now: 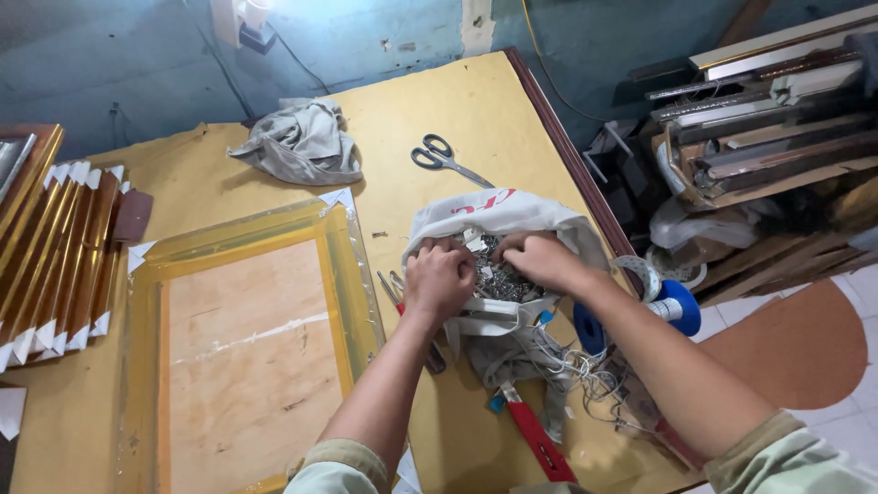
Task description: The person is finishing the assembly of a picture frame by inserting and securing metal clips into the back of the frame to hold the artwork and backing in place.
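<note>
Both my hands are inside a white cloth bag [498, 212] lying open on the yellow table [457, 110]. The bag holds a heap of small metal bits [498, 279]. My left hand [437, 277] is curled at the heap's left side, fingers bent into the pile. My right hand [541, 259] rests on the heap's right side, fingers dipped among the pieces. Whether either hand holds a piece is hidden.
A gold picture frame [242, 357] wrapped in plastic lies at left. Scissors [444, 157] and a grey rag [302, 142] lie further back. A red-handled tool [540, 441], tangled wire [590, 375] and tape rolls [672, 306] sit near the right edge. Stacked gold mouldings [55, 247] lie far left.
</note>
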